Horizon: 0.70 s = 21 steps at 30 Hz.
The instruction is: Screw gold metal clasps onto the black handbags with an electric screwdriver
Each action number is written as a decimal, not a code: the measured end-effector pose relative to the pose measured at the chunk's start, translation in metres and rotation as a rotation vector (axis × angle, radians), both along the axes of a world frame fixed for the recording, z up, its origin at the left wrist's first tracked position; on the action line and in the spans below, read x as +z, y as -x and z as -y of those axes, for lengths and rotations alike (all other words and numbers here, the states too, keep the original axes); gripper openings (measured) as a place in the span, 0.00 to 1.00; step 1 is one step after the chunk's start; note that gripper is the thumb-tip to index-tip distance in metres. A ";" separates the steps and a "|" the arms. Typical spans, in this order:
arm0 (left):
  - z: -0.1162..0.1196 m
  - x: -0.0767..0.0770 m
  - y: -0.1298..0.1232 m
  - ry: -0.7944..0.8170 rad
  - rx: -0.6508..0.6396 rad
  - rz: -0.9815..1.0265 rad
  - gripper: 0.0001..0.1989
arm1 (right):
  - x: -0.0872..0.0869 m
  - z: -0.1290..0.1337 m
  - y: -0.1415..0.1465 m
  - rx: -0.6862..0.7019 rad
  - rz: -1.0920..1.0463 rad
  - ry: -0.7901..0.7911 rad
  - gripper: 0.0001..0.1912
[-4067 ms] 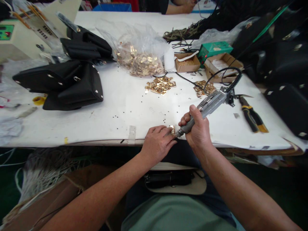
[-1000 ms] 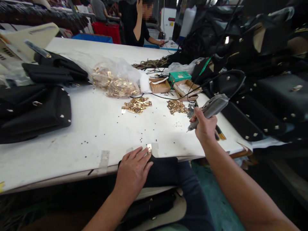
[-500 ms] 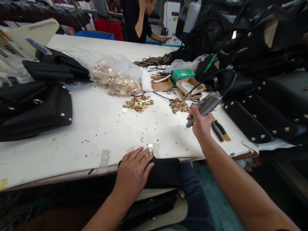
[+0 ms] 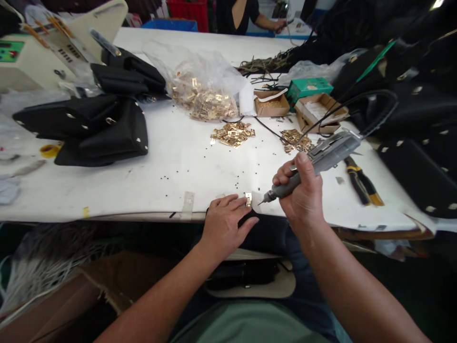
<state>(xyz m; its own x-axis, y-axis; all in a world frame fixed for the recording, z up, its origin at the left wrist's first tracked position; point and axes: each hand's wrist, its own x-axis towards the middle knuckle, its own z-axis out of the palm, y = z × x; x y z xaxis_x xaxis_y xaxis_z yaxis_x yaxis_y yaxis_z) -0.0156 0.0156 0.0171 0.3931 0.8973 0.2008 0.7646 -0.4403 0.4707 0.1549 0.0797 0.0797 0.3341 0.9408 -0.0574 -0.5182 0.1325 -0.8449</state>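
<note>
My left hand (image 4: 226, 221) lies flat, fingers stretched out, over a black bag piece (image 4: 266, 224) at the table's front edge. Its fingertips touch a small gold metal plate (image 4: 249, 199) on that piece. In my right hand (image 4: 302, 190) is a grey electric screwdriver (image 4: 330, 151), gripped around its narrow front part. The thin bit points down and left, a short way right of the gold plate and apart from it. A cable runs from the tool's back end. The underside of the black piece is hidden.
Gold plates (image 4: 233, 135) lie heaped, with a second heap (image 4: 296, 140) beside cardboard boxes (image 4: 273, 105). Behind is a plastic bag of gold parts (image 4: 207, 95). Pliers (image 4: 363, 183) lie right; black bags (image 4: 107, 124) stand left. Across the table is another person's hand (image 4: 279, 25).
My right hand has brought the screwdriver closer to the gold plate, down towards the table edge. The left hand stays on the black piece. The view has tilted down and shifted left.
</note>
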 end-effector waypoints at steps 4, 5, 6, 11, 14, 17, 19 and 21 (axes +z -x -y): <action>0.001 0.002 0.001 0.006 -0.004 0.008 0.13 | -0.008 0.010 0.020 0.047 -0.023 0.034 0.22; 0.001 0.002 0.001 0.008 -0.006 0.008 0.13 | -0.010 0.011 0.022 0.051 -0.020 0.042 0.22; 0.001 0.002 0.001 0.011 -0.009 0.007 0.13 | -0.012 0.012 0.023 0.055 -0.019 0.048 0.22; -0.001 -0.001 0.002 0.006 -0.008 0.000 0.10 | -0.016 0.011 0.024 0.053 -0.007 0.058 0.22; -0.001 -0.002 0.002 0.005 -0.011 0.000 0.10 | -0.016 0.011 0.024 0.050 -0.006 0.059 0.22; -0.001 -0.003 0.002 0.003 -0.009 0.001 0.10 | -0.016 0.011 0.025 0.055 0.001 0.056 0.22; 0.000 -0.003 0.002 0.001 -0.008 0.001 0.10 | -0.016 0.012 0.025 0.056 0.015 0.058 0.22; 0.000 -0.003 0.002 0.003 -0.009 0.002 0.10 | -0.016 0.012 0.025 0.056 0.030 0.051 0.22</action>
